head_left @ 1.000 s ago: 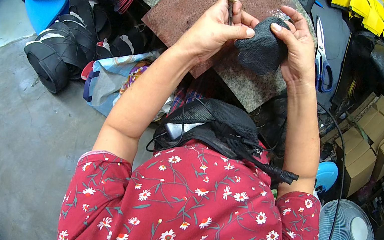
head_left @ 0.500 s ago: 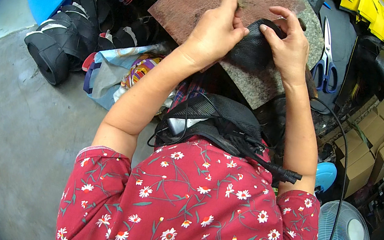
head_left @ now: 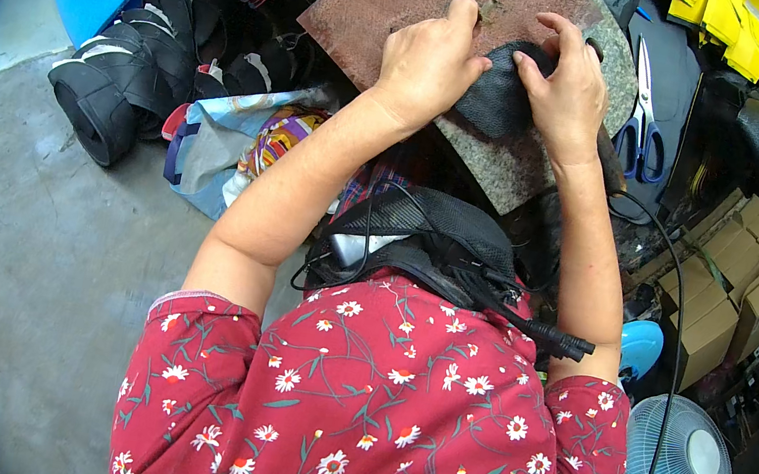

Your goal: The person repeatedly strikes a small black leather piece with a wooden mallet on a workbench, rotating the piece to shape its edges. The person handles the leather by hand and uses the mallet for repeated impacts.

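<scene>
Black rounded piece of pebble-grained, leather-like sheet (head_left: 494, 106), one: located between the two hands, above the near edge of a reddish-brown flat board (head_left: 361, 18) and a grey speckled stone slab (head_left: 500, 177). Right hand (head_left: 572, 94): partly closed, thumb lying on the piece's upper right edge, index finger arched away from it; the other fingers appear to sit behind the sheet, so the hold reads as a light pinch. Left hand (head_left: 428, 64): loosely curled, back of hand upward, thumb tip at or against the piece's left edge; whether the palm encloses anything cannot be told. Handling note, by judgement: the edge is best worked with the right pinch kept steady, the sheet flat and unpuckered, and the left thumb guiding close to the rim in short, even passes. Pose: both forearms reach forward from the body and converge on the piece, elbows wide; left wrist nearly straight, right forearm steeper, its wrist tilted inward. Adjacent, right: steel scissors with dark blue handles (head_left: 651, 154), apart from both hands.
</scene>
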